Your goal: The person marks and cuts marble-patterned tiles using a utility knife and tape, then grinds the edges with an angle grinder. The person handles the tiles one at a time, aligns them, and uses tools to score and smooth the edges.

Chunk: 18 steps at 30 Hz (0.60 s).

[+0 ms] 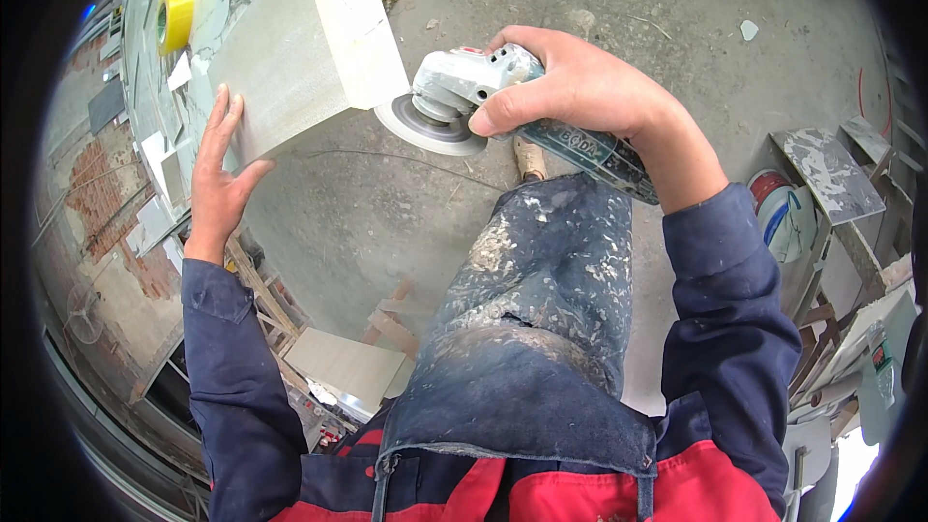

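My right hand [599,87] is wrapped round an angle grinder [454,82], its thumb near the grinder's head. The grinder's flat round disc [401,124] is at the near right corner of a beige tile piece [280,58], close to or touching it; I cannot tell which. A pale, box-like side [358,29] runs along the tile's right edge. My left hand [217,179] is open, fingers stretched out, with its fingertips against the tile's left near edge. Whether the disc spins cannot be seen.
A yellow tape roll [176,17] stands on the worktop at the upper left, beside a few white scraps. Below lies another beige slab [346,364] near wooden pieces. At the right are a round bucket [781,217] and a stained board [829,174]. A dark cable crosses the dusty floor.
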Motion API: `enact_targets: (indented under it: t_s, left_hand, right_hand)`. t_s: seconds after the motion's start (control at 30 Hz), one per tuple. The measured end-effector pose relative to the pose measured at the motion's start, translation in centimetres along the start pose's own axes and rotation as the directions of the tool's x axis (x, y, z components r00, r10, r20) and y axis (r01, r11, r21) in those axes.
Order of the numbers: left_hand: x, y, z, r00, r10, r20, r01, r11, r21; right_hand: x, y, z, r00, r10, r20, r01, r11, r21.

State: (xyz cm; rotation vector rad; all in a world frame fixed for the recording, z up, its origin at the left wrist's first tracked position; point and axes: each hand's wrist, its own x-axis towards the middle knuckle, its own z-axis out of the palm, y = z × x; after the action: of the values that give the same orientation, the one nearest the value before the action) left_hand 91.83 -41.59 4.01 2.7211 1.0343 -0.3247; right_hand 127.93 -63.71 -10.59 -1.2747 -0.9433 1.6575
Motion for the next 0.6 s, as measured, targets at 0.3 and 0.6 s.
enact_targets:
  t_s: [0.3,0.6]
  left_hand:
    - [0.01,0.09,0.02,1.000,0.001,-0.004,-0.002,1.000,-0.017]
    - [-0.13,0.10,-0.06,1.000,-0.004,-0.001,0.004,1.000,-0.017]
  right_hand:
    - [0.13,0.09,-0.26,1.000,0.004,0.013,-0.004,1.000,-0.018]
    - [0.45,0.79,0.22,0.998,-0.009,-0.055,0.010,1.000,0.020]
